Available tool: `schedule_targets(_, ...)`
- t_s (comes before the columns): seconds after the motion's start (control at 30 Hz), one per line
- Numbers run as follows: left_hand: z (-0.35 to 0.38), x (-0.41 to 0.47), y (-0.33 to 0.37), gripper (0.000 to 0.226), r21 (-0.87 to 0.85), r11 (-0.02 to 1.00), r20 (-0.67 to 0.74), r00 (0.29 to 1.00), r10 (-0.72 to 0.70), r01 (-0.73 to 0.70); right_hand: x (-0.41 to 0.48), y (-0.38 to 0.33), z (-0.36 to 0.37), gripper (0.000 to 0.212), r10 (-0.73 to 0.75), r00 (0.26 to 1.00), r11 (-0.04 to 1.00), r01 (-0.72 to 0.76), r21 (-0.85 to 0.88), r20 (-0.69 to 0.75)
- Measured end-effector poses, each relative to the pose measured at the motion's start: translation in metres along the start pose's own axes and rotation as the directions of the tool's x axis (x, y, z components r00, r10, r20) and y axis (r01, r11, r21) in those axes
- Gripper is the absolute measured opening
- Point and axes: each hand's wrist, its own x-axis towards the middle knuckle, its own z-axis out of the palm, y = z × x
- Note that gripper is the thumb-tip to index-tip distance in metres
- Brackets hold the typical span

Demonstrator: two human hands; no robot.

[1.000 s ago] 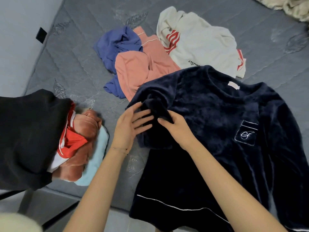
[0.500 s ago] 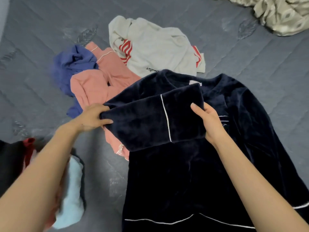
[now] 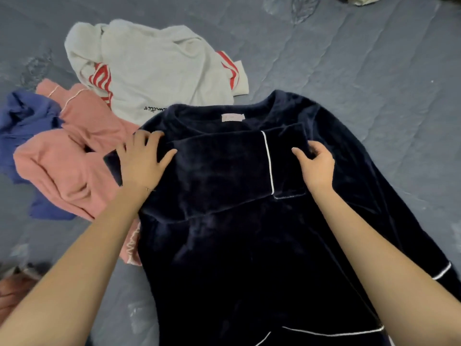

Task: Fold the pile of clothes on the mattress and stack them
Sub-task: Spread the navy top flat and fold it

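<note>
Head view: the sleeve (image 3: 219, 176) of the navy top (image 3: 224, 258), lifted a moment ago, now lies across its chest on the mattress (image 3: 349, 71) between the hands, left hand (image 3: 142, 161) pressing flat, right hand (image 3: 316, 168) pinching the cuff (image 3: 284, 161), so this fold looks nearly set.

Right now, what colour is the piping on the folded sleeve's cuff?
White piping on navy top; head view.

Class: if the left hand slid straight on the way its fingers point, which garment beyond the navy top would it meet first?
From the left hand, likely the white sweatshirt, just past the navy top's shoulder.
</note>
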Motion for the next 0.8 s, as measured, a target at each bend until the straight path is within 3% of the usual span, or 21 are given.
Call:
schedule_targets(0.07,0.008,-0.012,0.022,0.054,0.013,0.997,-0.055,0.996,0.077,-0.076,-0.001,0.007,0.002,0.054,-0.222,0.975,0.948,0.208,-0.242,-0.028)
schedule_targets(0.13,0.015,-0.028,0.048,0.061,0.025,0.968,-0.006,0.968,0.251,-0.250,-0.008,0.012,0.006,0.062,-0.479,0.875,0.764,0.456,-0.456,0.071)
schedule_targets(0.2,0.028,-0.041,0.069,0.064,0.051,0.927,0.106,0.925,0.365,-0.372,-0.015,0.021,0.015,0.058,-0.521,0.821,0.633,0.554,-0.541,0.231)
schedule_targets(0.37,0.054,-0.043,0.079,0.066,0.086,0.940,0.208,0.929,0.306,-0.329,-0.011,0.036,0.023,0.061,-0.369,0.848,0.553,0.529,-0.643,0.380)
schedule_targets(0.5,0.046,-0.054,0.109,0.065,0.081,0.959,0.105,0.959,0.263,-0.272,-0.020,0.031,0.008,0.064,-0.356,0.866,0.608,0.500,-0.617,0.350)
schedule_targets(0.67,0.044,-0.096,0.191,0.061,0.013,0.857,0.060,0.856,0.513,-0.515,-0.054,0.053,-0.033,0.073,-0.273,0.926,0.645,0.376,-0.665,0.259)
schedule_targets(0.8,0.059,-0.125,0.255,0.067,-0.018,0.835,0.168,0.821,0.545,-0.550,-0.070,0.091,-0.092,0.077,-0.151,0.978,0.677,0.209,-0.706,0.145)
